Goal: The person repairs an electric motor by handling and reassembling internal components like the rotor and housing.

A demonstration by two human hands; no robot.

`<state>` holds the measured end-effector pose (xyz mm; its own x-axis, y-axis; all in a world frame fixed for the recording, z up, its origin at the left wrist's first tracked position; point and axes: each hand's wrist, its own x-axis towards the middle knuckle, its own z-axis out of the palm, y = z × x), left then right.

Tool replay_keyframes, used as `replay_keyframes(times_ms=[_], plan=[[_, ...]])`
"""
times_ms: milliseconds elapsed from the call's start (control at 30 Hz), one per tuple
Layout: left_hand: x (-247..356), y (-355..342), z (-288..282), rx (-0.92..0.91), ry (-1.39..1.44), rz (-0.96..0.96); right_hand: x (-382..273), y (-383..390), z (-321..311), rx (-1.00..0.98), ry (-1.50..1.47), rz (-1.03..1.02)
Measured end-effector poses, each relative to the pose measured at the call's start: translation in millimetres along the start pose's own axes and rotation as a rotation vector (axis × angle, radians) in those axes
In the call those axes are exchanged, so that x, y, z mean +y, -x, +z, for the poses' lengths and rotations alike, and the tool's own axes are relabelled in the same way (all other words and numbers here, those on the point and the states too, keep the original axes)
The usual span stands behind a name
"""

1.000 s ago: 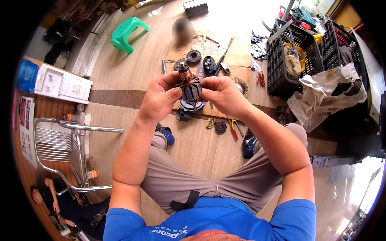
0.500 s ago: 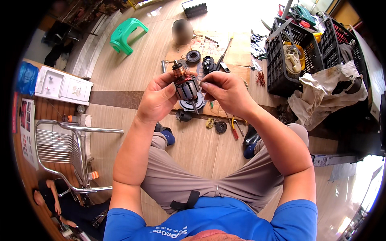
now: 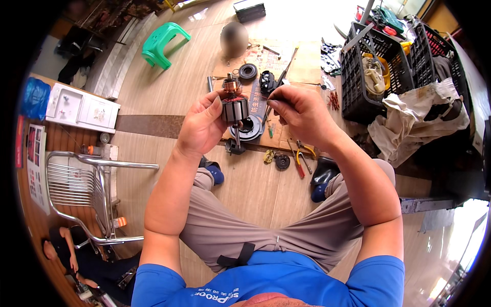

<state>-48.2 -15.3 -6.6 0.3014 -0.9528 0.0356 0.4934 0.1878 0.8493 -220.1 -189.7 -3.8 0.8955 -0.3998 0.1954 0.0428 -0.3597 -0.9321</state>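
My left hand [image 3: 198,125] grips a motor armature [image 3: 235,110] by its side, with the copper commutator upward and the steel shaft pointing down toward me. To the right, apart from the armature, my right hand [image 3: 303,110] is closed in a pinch; whatever is between its fingertips is too small or hidden to make out. Behind the armature, a round metal end cover [image 3: 251,129] lies partly hidden on a cardboard sheet [image 3: 304,66]. Farther off on the sheet are a black ring-shaped part [image 3: 248,71] and a black housing piece [image 3: 266,82].
Pliers [image 3: 306,150], a red-handled screwdriver [image 3: 299,168] and a round black part [image 3: 282,162] lie near my feet. Black crates [image 3: 376,66] with a draped cloth [image 3: 417,115] stand at right. A green stool [image 3: 162,43] and metal chair [image 3: 76,189] are at left, where another person [image 3: 69,250] sits.
My right hand has moved right, away from the armature. The armature in my left hand has turned to stand more upright.
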Motion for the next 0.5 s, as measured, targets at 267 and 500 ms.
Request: replay_keyframes(times_ms=[267,500], plan=[[5.3,-2.7,3.4,0.135,-0.068,0.008,3.1,-4.8,-3.9,-0.031,0.147,0.002],[2.3,-4.4,8.0,0.295,-0.219,0.012,8.5,-4.1,-1.4,-0.062,0.185,-0.003]])
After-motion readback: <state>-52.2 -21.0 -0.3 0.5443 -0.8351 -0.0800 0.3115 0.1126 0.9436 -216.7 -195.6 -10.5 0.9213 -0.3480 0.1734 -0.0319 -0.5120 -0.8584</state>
